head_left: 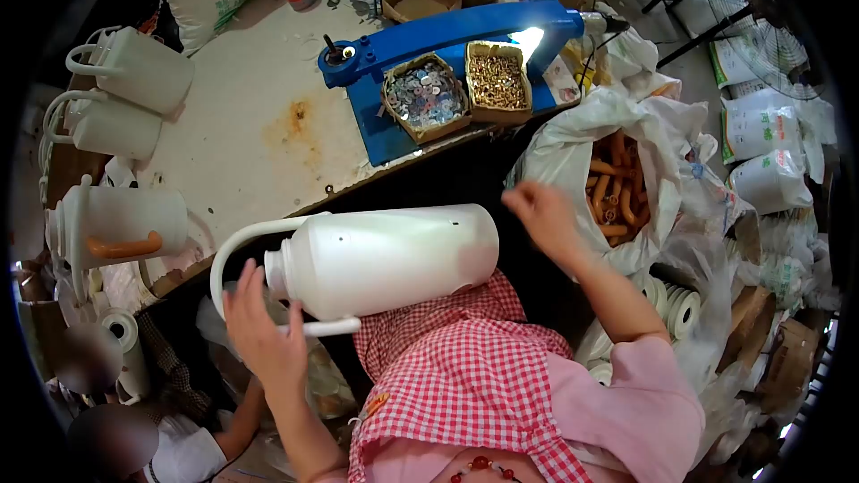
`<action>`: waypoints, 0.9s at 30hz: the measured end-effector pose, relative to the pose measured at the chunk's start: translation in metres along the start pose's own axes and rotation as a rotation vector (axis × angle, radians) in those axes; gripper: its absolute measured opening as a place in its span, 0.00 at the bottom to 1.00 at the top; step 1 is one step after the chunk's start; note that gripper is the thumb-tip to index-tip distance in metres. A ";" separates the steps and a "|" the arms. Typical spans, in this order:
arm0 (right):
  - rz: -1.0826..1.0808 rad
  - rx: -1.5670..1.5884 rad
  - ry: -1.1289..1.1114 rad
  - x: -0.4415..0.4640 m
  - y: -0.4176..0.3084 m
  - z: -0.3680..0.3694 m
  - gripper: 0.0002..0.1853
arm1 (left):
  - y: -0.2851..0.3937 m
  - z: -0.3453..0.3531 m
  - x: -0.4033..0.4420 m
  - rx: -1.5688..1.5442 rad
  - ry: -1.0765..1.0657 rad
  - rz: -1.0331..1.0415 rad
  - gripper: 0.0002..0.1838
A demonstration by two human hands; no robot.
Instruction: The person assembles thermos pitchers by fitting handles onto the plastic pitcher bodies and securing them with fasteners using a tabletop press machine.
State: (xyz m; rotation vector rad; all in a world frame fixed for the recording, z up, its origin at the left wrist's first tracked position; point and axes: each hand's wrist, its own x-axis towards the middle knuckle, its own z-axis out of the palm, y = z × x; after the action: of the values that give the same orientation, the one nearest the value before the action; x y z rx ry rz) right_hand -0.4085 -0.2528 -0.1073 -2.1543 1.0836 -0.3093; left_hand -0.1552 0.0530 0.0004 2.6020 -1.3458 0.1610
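A white thermos flask shell [394, 255] lies on its side across my lap, its neck towards the left. A curved white carrying handle [234, 246] arches around the neck. Small dark holes show in the shell's upper side. My left hand [268, 331] is beside the neck and the handle, fingers stretched out; whether it touches them I cannot tell. My right hand [544, 219] is raised past the shell's base, near a white sack [555, 143] of orange plastic handles [613, 188]. Its fingers are bent together, and anything between them is too small to see.
A blue machine [465, 27] with a lamp stands on the table [233, 125]. Boxes of washers [425, 97] and brass rivets [497, 80] sit at its base. More white shells [143, 67] line the left. Another person [179, 447] is at lower left.
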 end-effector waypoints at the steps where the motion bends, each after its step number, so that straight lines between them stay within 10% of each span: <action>1: -0.007 0.180 0.097 0.025 -0.011 -0.012 0.14 | 0.002 0.005 0.009 0.043 -0.039 -0.028 0.39; 4: -0.276 0.173 0.269 0.108 -0.021 -0.020 0.09 | -0.016 0.016 0.023 -0.365 -0.450 -0.452 0.41; 11: -0.239 -0.261 0.210 0.187 -0.007 0.007 0.07 | -0.040 0.051 0.027 -1.077 -0.232 -0.738 0.34; 27: -0.612 0.590 0.064 0.211 -0.182 0.008 0.06 | -0.043 0.098 0.018 -1.216 0.067 -0.699 0.27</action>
State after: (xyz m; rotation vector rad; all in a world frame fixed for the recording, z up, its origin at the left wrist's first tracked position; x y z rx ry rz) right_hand -0.1626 -0.3384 -0.0090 -1.8753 0.2669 -0.8612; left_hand -0.1092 0.0402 -0.0972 1.7597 -0.2131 -0.5082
